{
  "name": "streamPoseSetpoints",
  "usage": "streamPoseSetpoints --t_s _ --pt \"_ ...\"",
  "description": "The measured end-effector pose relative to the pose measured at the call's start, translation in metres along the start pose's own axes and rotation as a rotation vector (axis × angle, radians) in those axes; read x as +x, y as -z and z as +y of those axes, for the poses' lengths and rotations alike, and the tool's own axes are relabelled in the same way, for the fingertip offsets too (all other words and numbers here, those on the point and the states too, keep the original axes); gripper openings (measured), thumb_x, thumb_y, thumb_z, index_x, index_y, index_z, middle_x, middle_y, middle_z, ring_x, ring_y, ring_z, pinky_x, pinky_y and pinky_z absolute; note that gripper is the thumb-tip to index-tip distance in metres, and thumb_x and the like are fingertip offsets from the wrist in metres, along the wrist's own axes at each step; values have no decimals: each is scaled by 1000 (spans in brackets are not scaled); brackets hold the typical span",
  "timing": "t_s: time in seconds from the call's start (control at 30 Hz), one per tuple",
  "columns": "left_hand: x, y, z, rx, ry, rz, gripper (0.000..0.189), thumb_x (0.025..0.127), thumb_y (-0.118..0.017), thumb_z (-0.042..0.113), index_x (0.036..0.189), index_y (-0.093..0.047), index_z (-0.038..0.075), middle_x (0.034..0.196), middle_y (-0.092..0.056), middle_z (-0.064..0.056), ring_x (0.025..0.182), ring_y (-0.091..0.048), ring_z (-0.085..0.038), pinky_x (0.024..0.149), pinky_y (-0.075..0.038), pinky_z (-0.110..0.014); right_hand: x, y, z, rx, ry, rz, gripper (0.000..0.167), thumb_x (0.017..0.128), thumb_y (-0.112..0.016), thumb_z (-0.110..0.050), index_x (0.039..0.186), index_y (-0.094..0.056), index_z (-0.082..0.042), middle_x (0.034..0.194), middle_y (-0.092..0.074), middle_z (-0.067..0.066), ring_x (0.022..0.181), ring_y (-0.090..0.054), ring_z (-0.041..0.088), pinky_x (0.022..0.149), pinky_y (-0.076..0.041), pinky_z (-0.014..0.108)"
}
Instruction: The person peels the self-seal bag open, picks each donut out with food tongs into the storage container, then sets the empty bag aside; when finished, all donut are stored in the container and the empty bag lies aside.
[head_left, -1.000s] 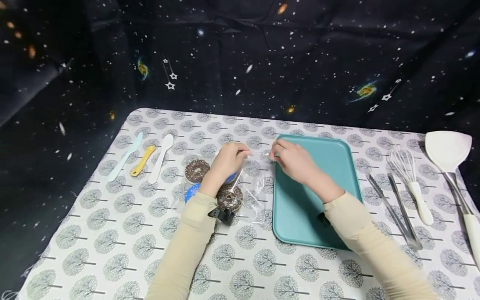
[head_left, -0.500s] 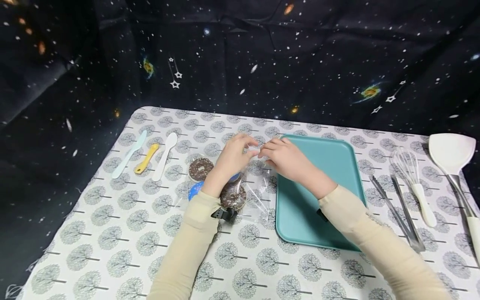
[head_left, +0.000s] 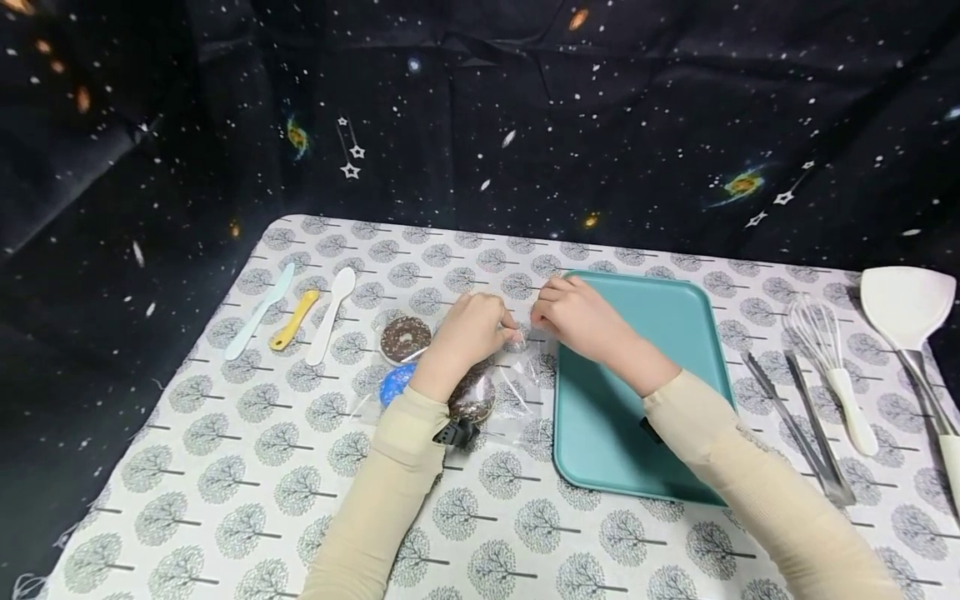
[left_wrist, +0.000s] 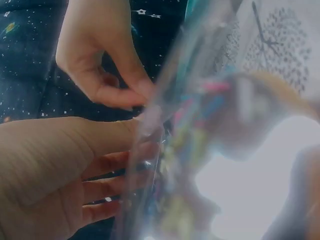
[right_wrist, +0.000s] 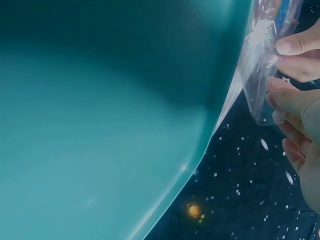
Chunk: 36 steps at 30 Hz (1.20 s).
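Note:
Both hands work at the edge of a clear plastic bag [head_left: 519, 392] that lies on the cloth with donuts in it. A chocolate donut [head_left: 406, 340], a blue donut [head_left: 396, 383] and a second chocolate donut [head_left: 474, 404] show through; my left hand [head_left: 467, 335] partly covers them. Thumb and fingers of that hand pinch the bag's film. My right hand [head_left: 576, 321], over the tray's left edge, pinches the film a little to the right. In the right wrist view, the film [right_wrist: 261, 75] reaches both hands' fingertips. Colourful sprinkles [left_wrist: 197, 145] blur close to the left wrist camera.
A teal tray [head_left: 645, 433] lies under the right forearm. To its right are tongs [head_left: 813, 437], a whisk [head_left: 836, 375] and a white turner [head_left: 907, 308]. On the left lie a pale blue knife [head_left: 258, 312], a yellow utensil [head_left: 294, 320] and a white spoon [head_left: 331, 317].
The hands came together at the bag's edge, then parted a little. My left hand is now slightly nearer the front, and more of the blue donut shows.

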<state>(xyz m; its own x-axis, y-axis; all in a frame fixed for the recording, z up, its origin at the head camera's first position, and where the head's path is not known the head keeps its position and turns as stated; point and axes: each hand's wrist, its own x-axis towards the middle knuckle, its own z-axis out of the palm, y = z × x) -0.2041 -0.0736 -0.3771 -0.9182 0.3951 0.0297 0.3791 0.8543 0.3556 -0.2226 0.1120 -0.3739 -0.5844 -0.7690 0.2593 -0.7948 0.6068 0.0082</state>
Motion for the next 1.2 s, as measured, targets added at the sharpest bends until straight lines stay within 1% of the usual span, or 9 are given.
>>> streamPoseSetpoints --t_s 0.17,0.33,0.43,0.57,0.73,0.9,0.97,1.07,1.2 --pt "2 -4 4 10 33 -21 13 81 -71 33 89 -76 23 103 -70 3 93 -64 -16 84 -50 -35 -12 3 6 54 21 -23 5 83 -68 -13 88 -69 -12 96 -67 2 103 -56 23 98 -39 40" --pt "0 -7 2 1 85 -18 14 82 -71 34 90 -76 24 101 -70 3 88 -65 -19 75 -52 -36 -14 1 10 56 62 -44 7 85 -66 -17 91 -69 -14 101 -69 1 109 -55 24 100 -38 41" --pt "-2 -6 -2 -6 136 -5 15 83 -70 34 91 -76 23 99 -71 4 84 -66 -21 72 -53 -36 -14 0 13 51 67 -47 8 85 -66 -17 91 -69 -14 102 -68 2 110 -54 25 101 -37 42" --pt "-2 -4 -6 -11 148 4 16 83 -69 33 92 -75 21 98 -72 3 84 -66 -22 74 -53 -38 -15 -1 16 46 68 -33 6 83 -69 -15 89 -70 -15 100 -68 1 110 -54 25 102 -37 43" --pt "0 -1 -7 -24 107 -1 16 83 -69 32 92 -75 20 99 -71 1 84 -66 -22 75 -53 -38 -12 1 8 36 106 -6 18 79 -74 -18 94 -66 -14 98 -68 0 105 -56 23 96 -39 41" --pt "1 0 -6 -44 109 -18 15 84 -69 32 91 -75 20 98 -72 1 84 -66 -22 76 -53 -39 -8 3 -2 43 85 27 38 73 -79 -26 104 -62 -11 95 -66 3 94 -57 23 83 -42 38" --pt "1 0 -6 -36 112 -28 16 85 -68 32 93 -75 20 99 -71 2 85 -66 -22 76 -53 -38 -5 2 -5 36 92 23 37 73 -79 -27 103 -64 -12 96 -66 3 94 -57 22 81 -43 37" --pt "0 0 -6 -10 104 -35 16 86 -67 30 96 -74 20 102 -70 1 85 -66 -21 76 -53 -38 1 -3 -11 -21 121 -4 27 76 -77 -26 96 -66 -13 96 -67 1 93 -57 21 80 -43 36" --pt "-1 -2 -6 9 94 -25 16 87 -66 28 98 -74 19 105 -70 0 86 -66 -22 76 -54 -37 5 -11 -16 -106 147 -30 18 76 -76 -23 89 -68 -14 88 -69 -2 82 -57 19 75 -40 33"
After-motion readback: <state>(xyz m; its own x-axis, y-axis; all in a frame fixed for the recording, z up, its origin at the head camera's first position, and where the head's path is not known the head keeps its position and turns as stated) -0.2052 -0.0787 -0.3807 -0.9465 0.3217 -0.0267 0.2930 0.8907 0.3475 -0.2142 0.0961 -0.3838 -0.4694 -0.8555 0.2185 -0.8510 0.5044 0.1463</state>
